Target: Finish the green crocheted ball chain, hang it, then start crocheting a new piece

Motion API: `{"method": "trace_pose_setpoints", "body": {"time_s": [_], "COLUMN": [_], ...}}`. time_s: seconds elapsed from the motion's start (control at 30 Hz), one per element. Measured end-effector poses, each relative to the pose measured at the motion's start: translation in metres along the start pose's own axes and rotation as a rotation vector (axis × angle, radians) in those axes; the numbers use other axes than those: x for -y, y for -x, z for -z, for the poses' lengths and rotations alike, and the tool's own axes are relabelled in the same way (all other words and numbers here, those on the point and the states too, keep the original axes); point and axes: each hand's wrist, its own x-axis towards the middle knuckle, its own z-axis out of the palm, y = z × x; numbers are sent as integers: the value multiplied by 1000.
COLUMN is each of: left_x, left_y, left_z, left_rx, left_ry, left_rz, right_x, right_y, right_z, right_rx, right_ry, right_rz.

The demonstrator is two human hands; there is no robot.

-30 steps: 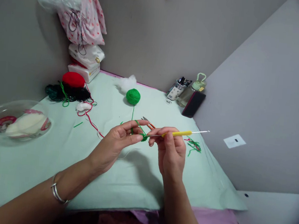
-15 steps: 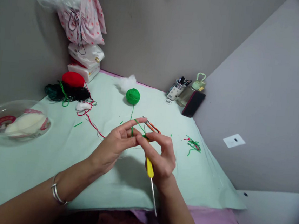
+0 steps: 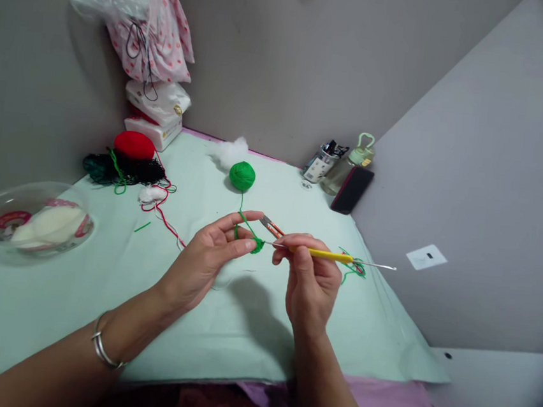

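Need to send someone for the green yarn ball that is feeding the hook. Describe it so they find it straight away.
Start at the pale green cloth covering the table and look toward its far edge by the wall. The green yarn ball sits there in front of a white stuffing tuft, its strand running down to the left hand. It is the only tightly wound bright green ball; the red yarn lies far left on a dark tangle.

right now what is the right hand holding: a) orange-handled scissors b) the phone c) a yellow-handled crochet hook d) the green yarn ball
c: the right hand pinches a yellow-handled crochet hook whose metal tip points at the small green crochet piece held by the left hand, while the scissors, green yarn ball and phone all lie on the table.
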Motion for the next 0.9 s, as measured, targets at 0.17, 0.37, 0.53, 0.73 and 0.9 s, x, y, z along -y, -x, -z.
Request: {"method": "trace_pose_setpoints", "body": {"time_s": [0.17, 0.37, 0.53, 0.73, 0.9], "left_x": [1, 9, 12, 6, 4], "left_y": [-1, 1, 0, -5, -5], "left_z": [1, 0, -4, 1, 3], "left_rx": [-5, 95, 43, 76, 8], "left_ry": [-8, -43, 43, 172, 74], "left_rz": [-16, -40, -16, 182, 100], "right_x": [4, -1, -3, -1, 3], "right_y": [-2, 0, 9, 4, -8], "right_z": [0, -4, -9, -2, -1], "right_rx": [-47, 104, 105, 54, -5], "right_ry": [-130, -85, 252, 233, -264], "right_rz": [-66, -34, 270, 218, -245]}}
